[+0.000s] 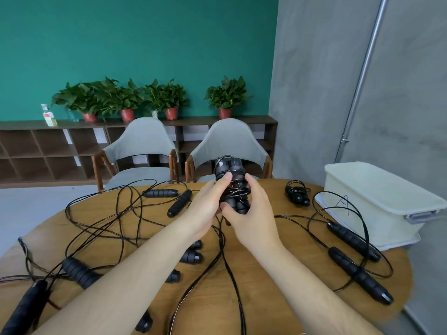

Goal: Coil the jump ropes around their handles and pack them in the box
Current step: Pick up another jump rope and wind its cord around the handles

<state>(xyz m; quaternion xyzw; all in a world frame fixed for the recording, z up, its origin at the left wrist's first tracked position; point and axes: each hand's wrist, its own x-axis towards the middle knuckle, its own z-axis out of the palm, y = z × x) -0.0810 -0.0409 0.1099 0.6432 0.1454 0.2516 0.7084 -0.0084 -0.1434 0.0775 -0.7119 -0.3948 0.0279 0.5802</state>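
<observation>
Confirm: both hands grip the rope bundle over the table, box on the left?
No. Head view: the box sits on the right, not left. The left hand and right hand do grip the rope bundle over the table.

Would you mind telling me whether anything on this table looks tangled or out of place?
Yes: left of the held bundle, loose cords cross in a tangle on the table. A coiled rope lies on the table beside the box, not inside it. Nothing looks damaged.
</observation>
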